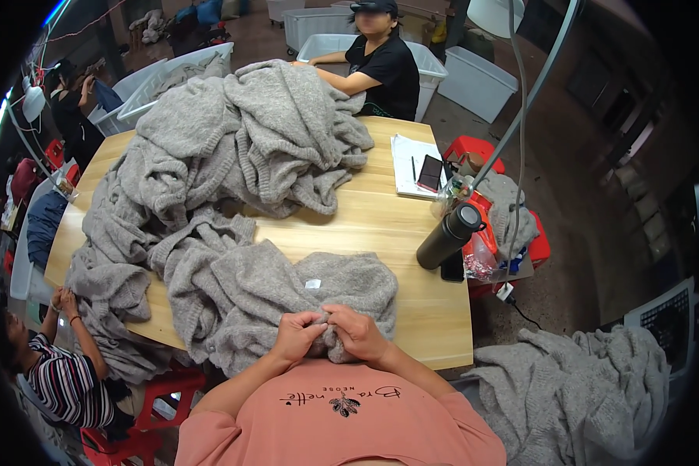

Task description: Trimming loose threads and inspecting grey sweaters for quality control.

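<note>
A grey knitted sweater (252, 283) lies bunched along the near edge of the wooden table (396, 210), with a small white label (312, 284) showing on it. My left hand (299, 335) pinches its knit close to my body. Right beside it, my right hand (352, 329) is closed on the same sweater, the fingertips of both hands almost meeting. What exactly lies between the fingertips is too small to make out. Behind, a large heap of similar grey sweaters (202, 132) covers the far and left parts of the table.
A black bottle (449, 235) stands near the table's right edge, with papers (408, 159) and a phone (429, 172) beyond. One person (384, 70) is across the table, another (66, 369) at the left handles knitwear. More sweaters (575, 388) are piled lower right.
</note>
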{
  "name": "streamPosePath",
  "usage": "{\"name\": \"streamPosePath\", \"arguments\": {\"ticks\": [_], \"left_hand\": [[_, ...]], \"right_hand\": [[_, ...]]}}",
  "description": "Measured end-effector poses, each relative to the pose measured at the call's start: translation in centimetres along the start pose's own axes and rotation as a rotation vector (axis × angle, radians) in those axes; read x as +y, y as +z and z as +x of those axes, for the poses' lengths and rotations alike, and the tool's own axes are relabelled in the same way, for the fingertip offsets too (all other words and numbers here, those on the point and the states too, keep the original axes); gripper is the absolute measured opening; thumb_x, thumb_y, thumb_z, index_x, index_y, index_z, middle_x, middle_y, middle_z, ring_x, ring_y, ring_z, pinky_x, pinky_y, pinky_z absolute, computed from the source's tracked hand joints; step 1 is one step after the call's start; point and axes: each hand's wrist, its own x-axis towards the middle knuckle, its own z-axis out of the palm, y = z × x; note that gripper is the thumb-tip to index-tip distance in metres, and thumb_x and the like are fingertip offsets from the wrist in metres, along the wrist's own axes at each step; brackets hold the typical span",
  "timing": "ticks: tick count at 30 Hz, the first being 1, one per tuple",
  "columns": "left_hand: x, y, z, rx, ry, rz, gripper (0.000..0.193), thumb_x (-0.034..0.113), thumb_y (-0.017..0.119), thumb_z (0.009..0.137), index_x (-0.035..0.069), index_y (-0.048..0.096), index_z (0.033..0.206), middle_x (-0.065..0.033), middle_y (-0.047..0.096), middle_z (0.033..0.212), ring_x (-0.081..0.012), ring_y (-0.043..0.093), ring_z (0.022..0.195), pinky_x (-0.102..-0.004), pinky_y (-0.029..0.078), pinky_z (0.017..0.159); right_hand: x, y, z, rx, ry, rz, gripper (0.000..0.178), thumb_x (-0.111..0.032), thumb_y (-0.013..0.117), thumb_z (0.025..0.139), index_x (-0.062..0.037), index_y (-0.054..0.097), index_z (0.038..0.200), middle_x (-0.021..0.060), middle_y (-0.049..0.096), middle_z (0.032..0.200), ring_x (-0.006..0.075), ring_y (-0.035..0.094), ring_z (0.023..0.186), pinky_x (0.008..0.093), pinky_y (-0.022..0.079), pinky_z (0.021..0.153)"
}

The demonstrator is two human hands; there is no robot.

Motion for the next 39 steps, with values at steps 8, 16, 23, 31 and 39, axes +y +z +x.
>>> {"name": "streamPosePath", "arguments": {"ticks": [8, 16, 23, 31, 39], "left_hand": [[-0.3, 0.0, -1.0, 0.024, 0.108, 0.144, 0.010, 0.000, 0.062, 0.075, -0.001, 0.066, 0.085, 0.0031, 0.059, 0.065, -0.0007, 0.045, 0.056, -0.0172, 0.036, 0.047], [-0.8, -0.2, -0.5, 0.147, 0.421, 0.682, 0.011, -0.004, 0.062, 0.070, 0.000, 0.065, 0.079, -0.0104, 0.062, 0.065, -0.0142, 0.057, 0.056, -0.0248, 0.044, 0.051], [0.9, 0.6, 1.0, 0.117, 0.781, 0.700, 0.012, -0.008, 0.059, 0.068, 0.000, 0.060, 0.077, -0.0125, 0.058, 0.067, -0.0259, 0.057, 0.056, -0.0302, 0.044, 0.050], [2.7, 1.1, -0.1, 0.101, 1.028, 0.910, 0.015, -0.009, 0.059, 0.066, -0.003, 0.058, 0.080, -0.0132, 0.058, 0.067, -0.0262, 0.057, 0.056, -0.0311, 0.046, 0.049], [1.3, -0.4, 0.9, 0.190, 0.574, 0.733, 0.005, -0.002, 0.059, 0.070, 0.000, 0.060, 0.076, -0.0122, 0.058, 0.067, -0.0224, 0.057, 0.058, -0.0299, 0.043, 0.053]], "right_hand": [[-0.4, -0.5, -0.6, -0.164, 0.223, 0.151, 0.013, 0.000, 0.053, 0.073, -0.0014, 0.052, 0.086, 0.0163, 0.056, 0.082, 0.0322, 0.056, 0.072, 0.0354, 0.045, 0.061], [0.6, 0.9, -1.9, -0.116, 0.214, -0.028, 0.009, -0.007, 0.055, 0.073, -0.0026, 0.048, 0.069, 0.0157, 0.049, 0.062, 0.0345, 0.052, 0.059, 0.0397, 0.040, 0.050], [-0.5, 0.2, -0.4, 0.024, 0.288, 0.075, 0.007, 0.000, 0.054, 0.070, -0.0022, 0.047, 0.068, 0.0146, 0.048, 0.060, 0.0317, 0.051, 0.053, 0.0376, 0.040, 0.047], [-0.6, 0.5, 1.0, 0.107, 0.046, -0.198, 0.009, -0.001, 0.056, 0.065, -0.0025, 0.047, 0.067, 0.0114, 0.049, 0.058, 0.0291, 0.051, 0.049, 0.0367, 0.040, 0.043], [1.5, -1.4, -0.3, 0.237, -0.030, -0.304, 0.021, 0.001, 0.057, 0.063, 0.0025, 0.054, 0.084, 0.0148, 0.056, 0.069, 0.0318, 0.056, 0.059, 0.0379, 0.045, 0.051]]}}
